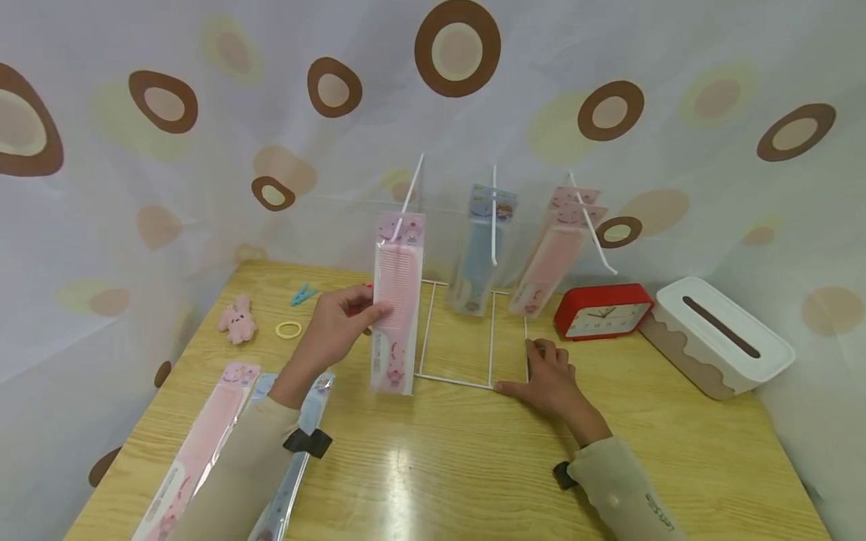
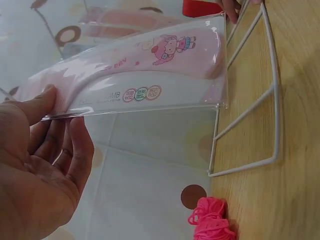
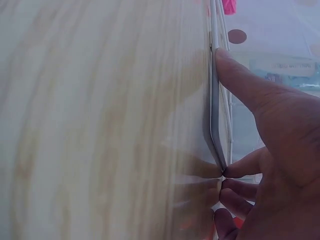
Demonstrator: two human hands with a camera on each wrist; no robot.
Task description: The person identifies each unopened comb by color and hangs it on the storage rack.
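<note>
My left hand (image 1: pixel 338 323) pinches a pink comb (image 1: pixel 395 293) in a clear packet between thumb and fingers, upright at the left prong of a white wire rack (image 1: pixel 453 382). The prong's tip overlaps the packet's printed top; whether it passes through a hole I cannot tell. In the left wrist view the comb packet (image 2: pixel 160 75) lies across the picture, its lower end near the rack's base. My right hand (image 1: pixel 551 379) holds the base's front right corner, thumb on the front bar, fingers by the side bar. Blue comb packets (image 1: pixel 479 248) hang on the middle prong, pink ones (image 1: pixel 558 248) on the right.
A pink comb packet (image 1: pixel 203 436) and a blue one (image 1: pixel 314 406) lie at the front left, partly under my left arm. Behind them are a pink plush toy (image 1: pixel 238 321), yellow ring (image 1: pixel 289 330) and blue clip (image 1: pixel 303 294). A red clock (image 1: pixel 604 310) and tissue box (image 1: pixel 717 334) stand right.
</note>
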